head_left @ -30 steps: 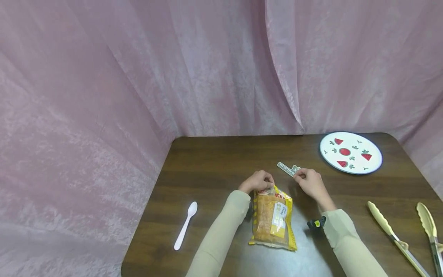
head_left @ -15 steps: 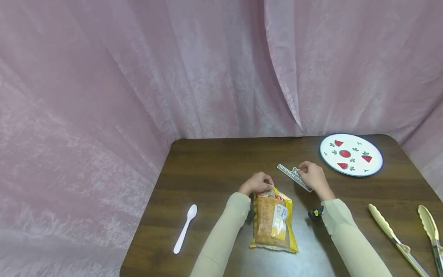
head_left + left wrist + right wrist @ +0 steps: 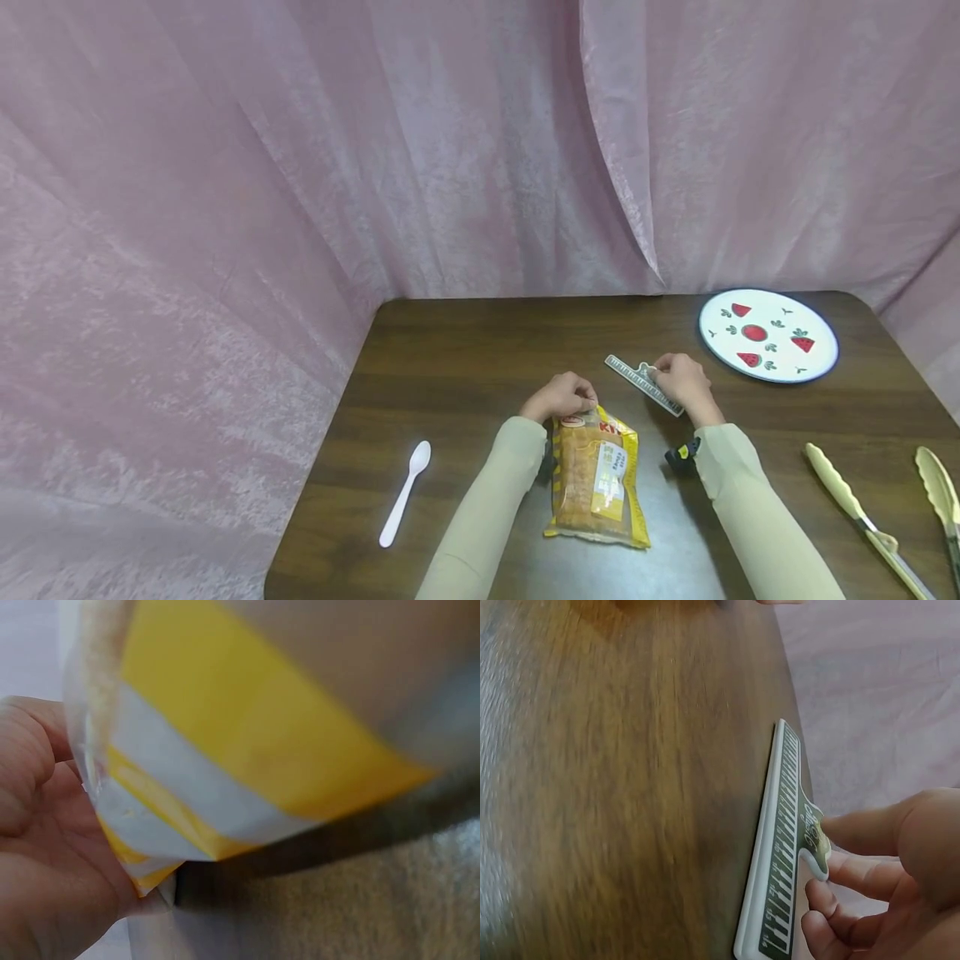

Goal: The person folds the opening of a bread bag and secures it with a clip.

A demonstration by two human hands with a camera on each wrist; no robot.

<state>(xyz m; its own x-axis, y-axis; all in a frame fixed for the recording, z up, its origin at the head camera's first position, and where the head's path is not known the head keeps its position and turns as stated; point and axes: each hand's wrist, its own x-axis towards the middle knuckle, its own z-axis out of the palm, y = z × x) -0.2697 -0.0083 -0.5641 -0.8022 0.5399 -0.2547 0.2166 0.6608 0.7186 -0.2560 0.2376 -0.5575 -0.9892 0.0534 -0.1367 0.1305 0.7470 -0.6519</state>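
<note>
My left hand [image 3: 561, 395] pinches the top edge of a yellow, clear-fronted bag of bread [image 3: 581, 475] in the head view. Close up in the left wrist view, the yellow and white striped corner of the bag [image 3: 225, 735] hangs beside the fingers. To the right, my right hand [image 3: 684, 385] holds a long bag clip [image 3: 637, 382] by its small shaped tab. Dark green with a white rim and a ruler-like pattern, the clip [image 3: 781, 847] shows in the right wrist view, with thumb and fingers pinching the tab from both sides.
A white plate with watermelon prints [image 3: 768, 362] lies at the back right. Tongs with cream-coloured tips [image 3: 836, 483] lie at the right, partly cut off by the frame. A white plastic spoon [image 3: 405, 493] is at the left. Pink curtains [image 3: 480, 167] hang behind the table.
My right hand has shifted a little outward to grip the tab, and the clip's near end, covered before, now shows. The left hand keeps its hold on the bag.
</note>
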